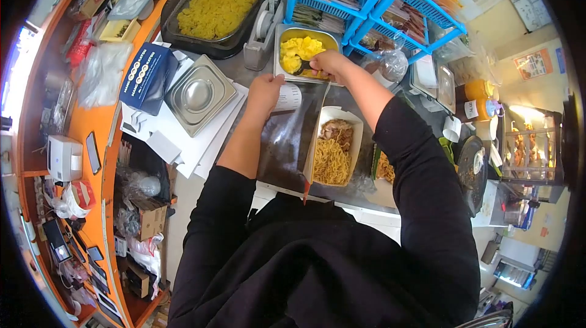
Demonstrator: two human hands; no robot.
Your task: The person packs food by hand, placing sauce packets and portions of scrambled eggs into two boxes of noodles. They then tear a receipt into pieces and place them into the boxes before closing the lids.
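Yellow food: here it is, a soft heap [292, 47] inside the metal tub [308, 29], on the worktop at the far side of the person's reach.
Black utensil: its dark end [299, 71] is right down at the near edge of that heap.
Right hand: reaching over the tub, this one [328, 64] has its fingers closed around the black utensil.
Left hand: over at the tub's near left corner [267, 93], fingertips close by; whether they grip anything, I cannot tell.
Printed paper: a curling white slip [289, 97], just beside the left hand.
Open carton: nearer the body, its pale walls [359, 138] hold noodles [331, 162] at the near end and browned meat [337, 131] at the far end.
Dark panel: lying flat to the left of the carton [284, 148].
Tape dispenser: grey, standing left of the tub [256, 53].
Black tray: beyond the dispenser [170, 25], loaded with yellow grains [220, 5].
Blue rack: up on the far right [332, 5], stacked with packets.
Metal lid: off to the left [200, 94], resting on white sheets, next to a navy box [146, 77].
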